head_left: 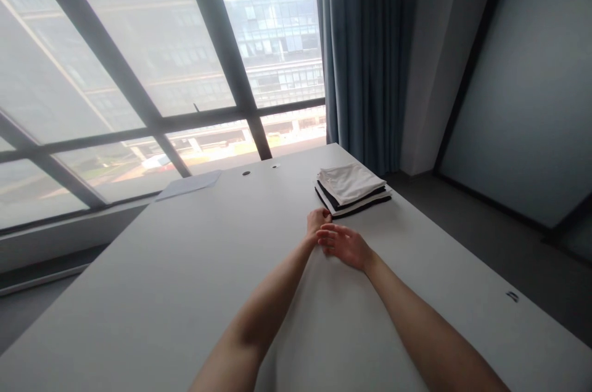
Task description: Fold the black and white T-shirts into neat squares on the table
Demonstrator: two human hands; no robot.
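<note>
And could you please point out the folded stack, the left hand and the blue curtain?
Folded stack (353,187): head view, on its white top piece.
Left hand (319,218): head view, on the middle of the hand.
Blue curtain (367,59): head view, midway down its folds.

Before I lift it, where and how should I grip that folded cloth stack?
Probably low: left hand from the left, right hand from the right, both beneath the bottom black layer. The stack lies flat in layers, so lifting by the top white cloth could leave the rest.
</note>
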